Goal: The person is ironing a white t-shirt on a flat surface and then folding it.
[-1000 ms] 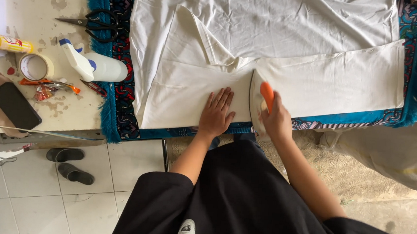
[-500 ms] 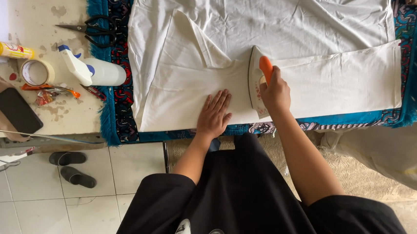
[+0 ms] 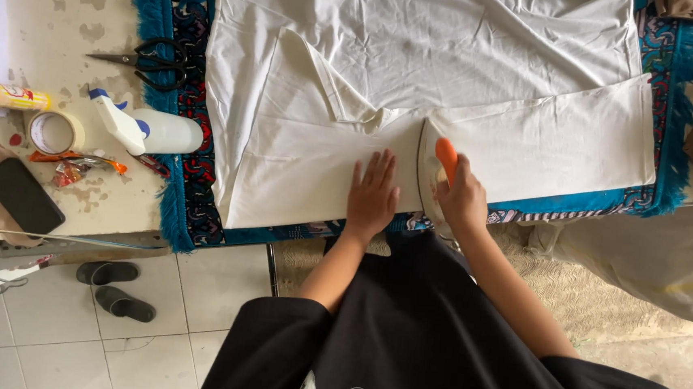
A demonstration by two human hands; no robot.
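A white garment (image 3: 420,70) lies spread over a blue patterned rug (image 3: 177,174) on the table. My left hand (image 3: 373,195) rests flat, fingers apart, on the garment's near folded edge. Just to its right, my right hand (image 3: 462,198) grips the orange handle of a white clothes iron (image 3: 430,164), which stands on the fabric near the table's front edge.
Left of the rug, on the worn tabletop (image 3: 41,27), lie black scissors (image 3: 148,60), a white spray bottle (image 3: 149,128), a tape roll (image 3: 55,132), a yellow glue bottle (image 3: 8,96) and a black phone (image 3: 23,195). Dark sandals (image 3: 112,288) sit on the tiled floor.
The iron slid away from me up the fabric, then came back toward the table's front edge. My left hand stayed flat on the garment.
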